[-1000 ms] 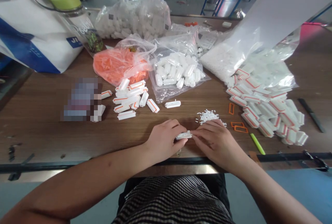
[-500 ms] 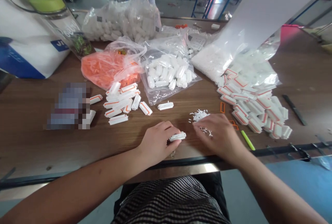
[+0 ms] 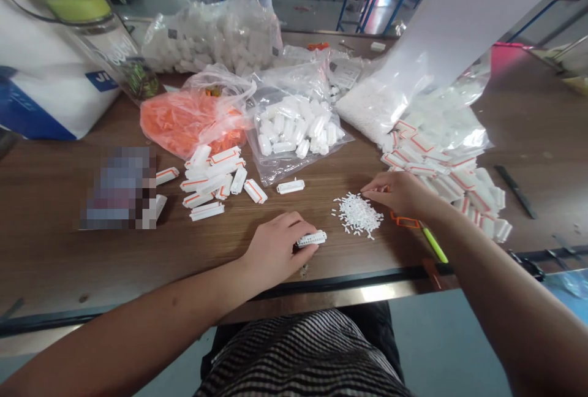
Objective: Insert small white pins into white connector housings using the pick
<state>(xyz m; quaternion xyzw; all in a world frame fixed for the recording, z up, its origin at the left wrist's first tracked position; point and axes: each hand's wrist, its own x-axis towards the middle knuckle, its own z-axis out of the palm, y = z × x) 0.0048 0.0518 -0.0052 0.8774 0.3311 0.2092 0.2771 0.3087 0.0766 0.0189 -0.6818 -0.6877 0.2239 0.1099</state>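
My left hand [image 3: 274,245] rests on the table, its thumb and fingers closed around a white plastic connector housing [image 3: 313,238] whose rows of small holes face up. To its right lies a heap of tiny white plugs [image 3: 361,216]. At the heap's far right edge is my right hand [image 3: 404,193], fingertips pinched together; anything between them is too small to make out. Under my right wrist lie orange frames [image 3: 407,222] and a yellow-green stick [image 3: 434,245]. A single white housing [image 3: 291,186] lies beyond my left hand.
White housings with orange strips are piled at left [image 3: 214,177] and right [image 3: 475,185]. Behind stand a bag of orange parts [image 3: 184,121], a bag of white housings [image 3: 298,127] and a bottle [image 3: 108,35]. A dark strip [image 3: 515,192] lies far right.
My right hand has moved from over the near side of the plug heap to its far right edge, uncovering the heap. My left hand keeps hold of the connector housing.
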